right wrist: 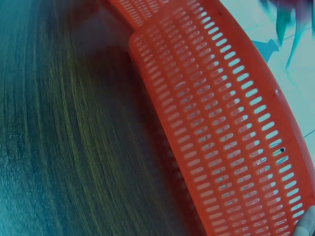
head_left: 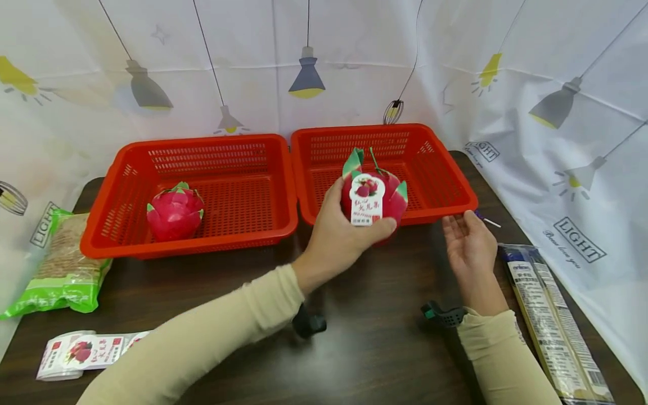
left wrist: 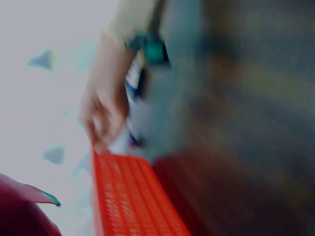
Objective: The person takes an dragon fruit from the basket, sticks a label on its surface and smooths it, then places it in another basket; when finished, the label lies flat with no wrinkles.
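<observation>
While the left arm [head_left: 223, 326] stretches obliquely from the lower left, its left hand [head_left: 331, 244] wraps fingers and thumb around a pink dragon fruit [head_left: 394, 194], which is held up at the front of the right red basket [head_left: 440, 163]. The right hand [head_left: 472, 247] is turned palm upward, with its fingers loosely bent at the basket's front right corner. On the fruit, a white label [head_left: 367, 199] shows a fruit picture and red characters reading 红心火龙果, similar to those on the label roll [head_left: 81, 351], and the curtain [head_left: 349, 84] bears the word "LIGHT".
</observation>
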